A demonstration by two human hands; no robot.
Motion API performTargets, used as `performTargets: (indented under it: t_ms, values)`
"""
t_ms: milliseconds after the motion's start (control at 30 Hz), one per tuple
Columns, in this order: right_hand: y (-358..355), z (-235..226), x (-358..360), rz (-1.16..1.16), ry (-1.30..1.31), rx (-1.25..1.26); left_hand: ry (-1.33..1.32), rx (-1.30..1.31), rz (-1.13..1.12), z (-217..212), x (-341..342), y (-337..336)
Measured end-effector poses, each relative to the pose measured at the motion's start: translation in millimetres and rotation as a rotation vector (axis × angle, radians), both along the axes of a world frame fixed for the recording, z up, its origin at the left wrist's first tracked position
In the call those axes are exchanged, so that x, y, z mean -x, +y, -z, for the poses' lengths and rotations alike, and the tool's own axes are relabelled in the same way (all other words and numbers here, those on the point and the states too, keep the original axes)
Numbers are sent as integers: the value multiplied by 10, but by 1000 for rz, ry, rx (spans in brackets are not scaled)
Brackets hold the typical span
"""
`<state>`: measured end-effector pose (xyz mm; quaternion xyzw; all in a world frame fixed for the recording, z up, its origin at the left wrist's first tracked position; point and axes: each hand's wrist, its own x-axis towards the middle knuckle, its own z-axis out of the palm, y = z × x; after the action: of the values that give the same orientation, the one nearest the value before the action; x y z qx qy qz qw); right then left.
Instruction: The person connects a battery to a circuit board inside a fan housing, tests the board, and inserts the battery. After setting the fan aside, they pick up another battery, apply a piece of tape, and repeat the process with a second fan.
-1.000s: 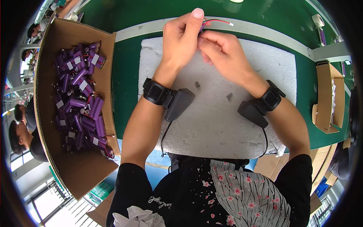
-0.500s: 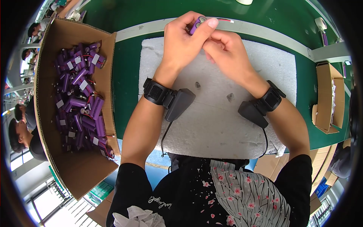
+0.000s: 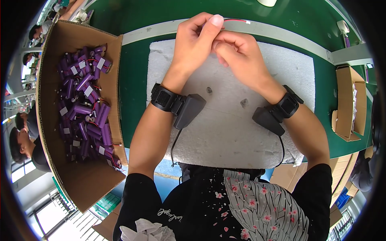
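Above the far edge of a white foam board (image 3: 225, 132), my left hand (image 3: 193, 46) is closed around a purple battery pack, now almost wholly hidden behind the thumb and fingers. From it a thin red lead (image 3: 235, 19) runs out to the right and ends in a small white connector (image 3: 248, 22). My right hand (image 3: 241, 54) is closed too, its thumb and curled fingers pressed together against the left hand's fingertips. What the right fingers pinch is hidden. Several purple battery packs (image 3: 83, 109) with white labels and red leads lie heaped in the cardboard box (image 3: 86, 186) at left.
A smaller open cardboard box (image 3: 343, 106) stands at the right on the green table (image 3: 169, 12). A pale rail (image 3: 281, 31) crosses behind the foam board. Black devices with cables (image 3: 191, 110) are strapped to both wrists. Other people (image 3: 24, 140) sit beyond the left box.
The left thumb has slid over the battery pack, whose purple end showed before and is now covered. Its lead and connector have shifted slightly right. Both arms stay nearly still.
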<state>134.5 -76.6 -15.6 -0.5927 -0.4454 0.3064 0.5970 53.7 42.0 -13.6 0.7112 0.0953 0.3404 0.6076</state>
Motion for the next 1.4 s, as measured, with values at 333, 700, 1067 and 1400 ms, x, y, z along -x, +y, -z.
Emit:
performTargets:
  t_ms: [333,700,1067,1400]
  values:
    - [-4,-15,3,-25,27,-3,-4,53,3,-18,-2,3]
    - [-7,-12,13,8,-28,-14,-13,21,8,4,22,5]
    - [6,29,-1,34,-37,-28,-31,-121,5,31,4,35]
    - [20,17,43,104,82,-74,42,-184,48,50,55,52]
